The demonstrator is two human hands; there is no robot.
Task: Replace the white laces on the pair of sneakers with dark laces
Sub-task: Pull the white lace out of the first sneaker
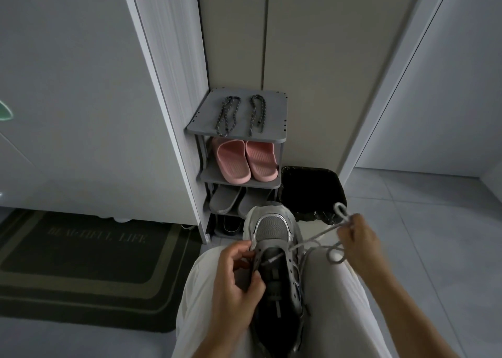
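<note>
Sneaker (pixel 273 230) is on my lap, wedged between the thighs, toe pointing away toward the rack.

Left hand (pixel 236 273): fingers curled onto the left eyelet edge, gripping the upper to steady it.

Right hand (pixel 358 238): pinching the white lace (pixel 315 238) and holding it out to the right. The lace runs taut from the lowest eyelets near the toe up to the fingers, with slack loops hanging above and below the hand.

Status, as I read it:
- Upper eyelets look empty and the tongue is exposed, so unlacing on this shoe is nearly finished.
- White lace is not yet fully out; the last crossing near the toe seems threaded.
- Dark laces (pixel 226 115) untouched, two of them lying side by side on the top of the shoe rack (pixel 274 105), well apart from me.
- Second sneaker: can't locate it. Something dark sits at the rack's bottom, can't tell what.

So roughly a quarter done at best: relacing this one plus the whole second shoe remain.

Also on the rack are pink slippers (pixel 244 162) and grey slippers (pixel 225 198) below them. Black-bagged bin (pixel 312 189) just right of it.
</note>
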